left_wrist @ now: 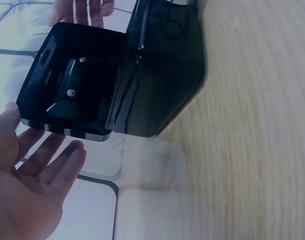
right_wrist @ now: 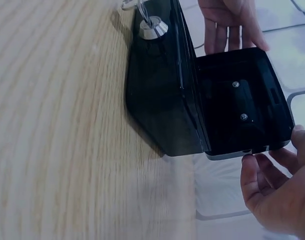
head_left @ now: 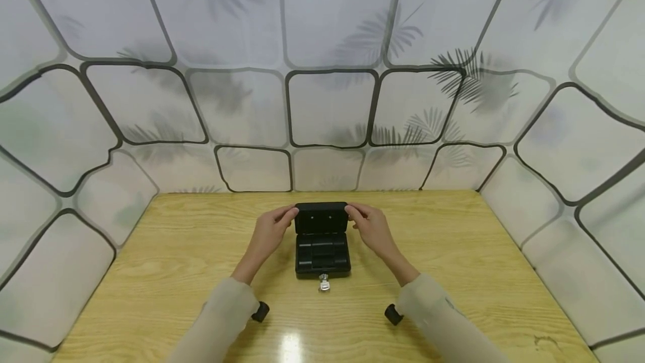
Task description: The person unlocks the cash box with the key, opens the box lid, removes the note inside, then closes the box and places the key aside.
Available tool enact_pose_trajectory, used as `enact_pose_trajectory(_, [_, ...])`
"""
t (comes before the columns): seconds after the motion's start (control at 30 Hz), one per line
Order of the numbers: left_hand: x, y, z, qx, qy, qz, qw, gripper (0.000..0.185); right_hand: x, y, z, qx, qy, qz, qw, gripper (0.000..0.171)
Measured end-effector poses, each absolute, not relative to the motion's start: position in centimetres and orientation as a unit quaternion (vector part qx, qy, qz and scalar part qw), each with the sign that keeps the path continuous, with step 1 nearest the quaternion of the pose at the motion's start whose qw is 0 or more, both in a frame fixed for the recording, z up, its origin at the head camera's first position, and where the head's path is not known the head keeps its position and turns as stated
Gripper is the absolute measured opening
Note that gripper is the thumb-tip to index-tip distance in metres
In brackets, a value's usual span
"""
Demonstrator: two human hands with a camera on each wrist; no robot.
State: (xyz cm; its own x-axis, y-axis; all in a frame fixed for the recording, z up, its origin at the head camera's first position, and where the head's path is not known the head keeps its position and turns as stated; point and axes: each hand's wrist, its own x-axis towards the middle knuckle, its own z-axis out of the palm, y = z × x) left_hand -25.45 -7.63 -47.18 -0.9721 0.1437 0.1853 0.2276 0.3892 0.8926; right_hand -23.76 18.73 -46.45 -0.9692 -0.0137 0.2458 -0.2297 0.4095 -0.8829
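A black cash box (head_left: 304, 269) stands on the table with its lid (head_left: 321, 225) raised upright at the back. Inside the lid are two small screws, and the box's black interior faces up. Silver keys (head_left: 324, 284) hang at the lock on the front wall; the right wrist view shows the lock's round cylinder (right_wrist: 153, 28). My left hand (head_left: 269, 232) holds the lid's left upper corner, thumb on the rim and fingers behind. At the opposite corner, my right hand (head_left: 375, 231) pinches the lid between thumb and fingers.
The wood-grain table (head_left: 196, 251) runs back to a pale curtain (head_left: 330, 108) with dark outlines and leaf prints, which also encloses both sides. A black wrist-worn piece (head_left: 260, 312) sits by the left sleeve, another (head_left: 393, 314) by the right sleeve.
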Motion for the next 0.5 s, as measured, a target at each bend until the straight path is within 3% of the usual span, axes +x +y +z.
enact_pose_trajectory(0.5, [-26.8,-7.0,-47.3,-0.091,-0.780,-0.619,0.031,0.040,-24.6,19.0,-46.0,0.060,-0.817,0.572,0.045,0.040])
